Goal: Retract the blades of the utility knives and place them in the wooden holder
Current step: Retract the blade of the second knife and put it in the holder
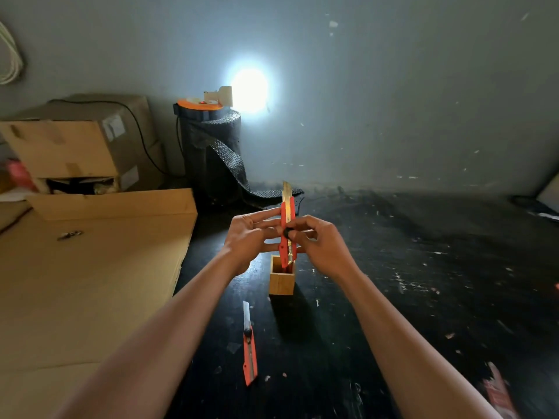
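Upright above the wooden holder [282, 279], a red knife [286, 234], blade out. Left hand [246, 237] steadies the body, fingers pinching it; right hand [319, 241] grasps the black slider, likely to retract. Second knife [250, 352] lies nearer, blade exposed. Holder's inside hidden.

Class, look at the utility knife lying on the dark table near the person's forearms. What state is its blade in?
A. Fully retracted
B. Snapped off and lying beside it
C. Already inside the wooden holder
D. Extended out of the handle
D: the second knife lies flat on the table with its silver blade sticking out of the orange handle, in front of the wooden holder.
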The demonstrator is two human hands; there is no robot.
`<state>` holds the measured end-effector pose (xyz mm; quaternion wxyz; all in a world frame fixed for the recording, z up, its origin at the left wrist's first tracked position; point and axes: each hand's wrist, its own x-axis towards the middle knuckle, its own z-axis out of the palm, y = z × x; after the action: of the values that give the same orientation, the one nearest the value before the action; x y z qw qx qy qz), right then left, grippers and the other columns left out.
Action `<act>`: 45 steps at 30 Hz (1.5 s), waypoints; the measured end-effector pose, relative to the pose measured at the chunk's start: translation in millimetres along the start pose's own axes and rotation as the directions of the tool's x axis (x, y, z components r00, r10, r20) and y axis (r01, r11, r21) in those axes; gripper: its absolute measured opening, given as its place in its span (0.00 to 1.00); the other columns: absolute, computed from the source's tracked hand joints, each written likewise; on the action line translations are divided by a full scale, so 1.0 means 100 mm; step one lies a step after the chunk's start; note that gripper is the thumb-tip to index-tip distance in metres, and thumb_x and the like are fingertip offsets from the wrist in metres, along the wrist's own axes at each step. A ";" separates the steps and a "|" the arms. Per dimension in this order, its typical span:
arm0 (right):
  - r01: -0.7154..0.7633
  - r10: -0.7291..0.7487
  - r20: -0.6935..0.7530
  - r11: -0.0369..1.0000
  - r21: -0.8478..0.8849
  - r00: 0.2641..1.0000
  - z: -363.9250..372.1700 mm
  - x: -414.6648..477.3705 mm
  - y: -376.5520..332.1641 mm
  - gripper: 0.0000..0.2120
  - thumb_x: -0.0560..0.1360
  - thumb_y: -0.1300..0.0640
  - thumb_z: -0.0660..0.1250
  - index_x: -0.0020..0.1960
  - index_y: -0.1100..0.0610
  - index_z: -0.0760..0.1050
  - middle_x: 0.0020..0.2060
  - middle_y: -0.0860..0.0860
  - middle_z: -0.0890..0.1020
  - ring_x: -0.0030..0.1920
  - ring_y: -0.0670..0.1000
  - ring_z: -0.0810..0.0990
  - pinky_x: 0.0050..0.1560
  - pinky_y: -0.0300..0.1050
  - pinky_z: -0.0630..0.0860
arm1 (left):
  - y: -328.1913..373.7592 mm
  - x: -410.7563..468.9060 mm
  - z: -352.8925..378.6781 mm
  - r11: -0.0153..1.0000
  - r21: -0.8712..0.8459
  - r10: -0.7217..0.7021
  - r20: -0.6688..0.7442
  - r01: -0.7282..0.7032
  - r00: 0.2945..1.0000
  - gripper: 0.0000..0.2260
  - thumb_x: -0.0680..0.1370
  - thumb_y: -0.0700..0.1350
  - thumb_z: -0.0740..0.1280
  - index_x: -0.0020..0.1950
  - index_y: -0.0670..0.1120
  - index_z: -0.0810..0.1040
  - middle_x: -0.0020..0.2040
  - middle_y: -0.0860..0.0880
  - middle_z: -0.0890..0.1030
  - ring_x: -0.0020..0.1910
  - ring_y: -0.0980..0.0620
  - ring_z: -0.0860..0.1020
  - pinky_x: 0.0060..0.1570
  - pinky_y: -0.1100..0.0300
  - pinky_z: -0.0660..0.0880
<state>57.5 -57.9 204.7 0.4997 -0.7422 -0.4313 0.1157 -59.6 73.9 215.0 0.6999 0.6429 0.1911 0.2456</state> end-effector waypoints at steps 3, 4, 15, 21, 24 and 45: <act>-0.017 0.017 0.020 1.000 0.009 1.000 0.02 -0.06 0.04 0.06 0.80 0.58 0.70 0.56 0.50 0.81 0.52 0.46 0.85 0.53 0.49 0.85 0.53 0.48 0.85 | 0.01 0.03 0.00 1.000 0.001 -0.018 -0.012 0.018 1.000 0.19 0.77 0.28 0.70 0.64 0.43 0.83 0.45 0.51 0.90 0.43 0.51 0.89 0.36 0.58 0.84; -0.022 0.022 0.023 1.000 0.008 0.999 0.03 -0.07 0.05 0.07 0.80 0.59 0.70 0.56 0.51 0.81 0.53 0.47 0.85 0.54 0.49 0.85 0.53 0.48 0.85 | 0.01 0.05 0.00 1.000 0.006 -0.020 -0.017 0.020 1.000 0.19 0.76 0.28 0.70 0.64 0.43 0.83 0.45 0.51 0.90 0.43 0.51 0.89 0.37 0.58 0.84; -0.053 0.054 0.028 0.998 -0.039 0.998 0.06 -0.20 0.15 0.14 0.80 0.60 0.71 0.63 0.48 0.79 0.52 0.40 0.82 0.52 0.40 0.81 0.51 0.37 0.80 | -0.01 0.16 0.05 0.998 0.051 -0.026 -0.034 0.028 0.999 0.20 0.76 0.27 0.71 0.66 0.41 0.82 0.48 0.48 0.88 0.41 0.53 0.89 0.36 0.59 0.84; -0.093 0.092 -0.026 0.995 -0.022 0.995 0.08 -0.21 0.12 0.11 0.77 0.55 0.74 0.56 0.49 0.75 0.45 0.35 0.80 0.45 0.36 0.80 0.41 0.30 0.73 | 0.00 0.19 0.10 0.997 0.076 -0.026 -0.038 0.029 0.999 0.20 0.76 0.27 0.70 0.66 0.41 0.81 0.44 0.53 0.88 0.39 0.56 0.88 0.33 0.62 0.82; -0.071 0.071 -0.020 0.997 -0.032 0.997 0.07 -0.21 0.12 0.13 0.78 0.56 0.73 0.60 0.46 0.75 0.50 0.38 0.81 0.47 0.38 0.80 0.39 0.28 0.72 | 0.02 0.19 0.11 0.995 0.092 -0.021 -0.044 0.025 0.999 0.19 0.76 0.27 0.70 0.66 0.41 0.82 0.41 0.56 0.88 0.38 0.57 0.88 0.31 0.64 0.81; -0.073 0.071 -0.045 0.996 -0.043 0.996 0.01 -0.16 0.19 0.15 0.79 0.57 0.73 0.63 0.48 0.77 0.57 0.46 0.83 0.53 0.46 0.81 0.47 0.35 0.75 | -0.02 0.29 0.18 0.994 0.107 -0.010 -0.048 0.015 0.999 0.19 0.77 0.28 0.71 0.66 0.41 0.81 0.46 0.52 0.88 0.40 0.55 0.89 0.33 0.62 0.82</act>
<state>56.9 -71.8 184.5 0.4879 -0.7704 -0.3959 0.1080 -25.8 76.1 216.1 0.6613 0.6723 0.2245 0.2455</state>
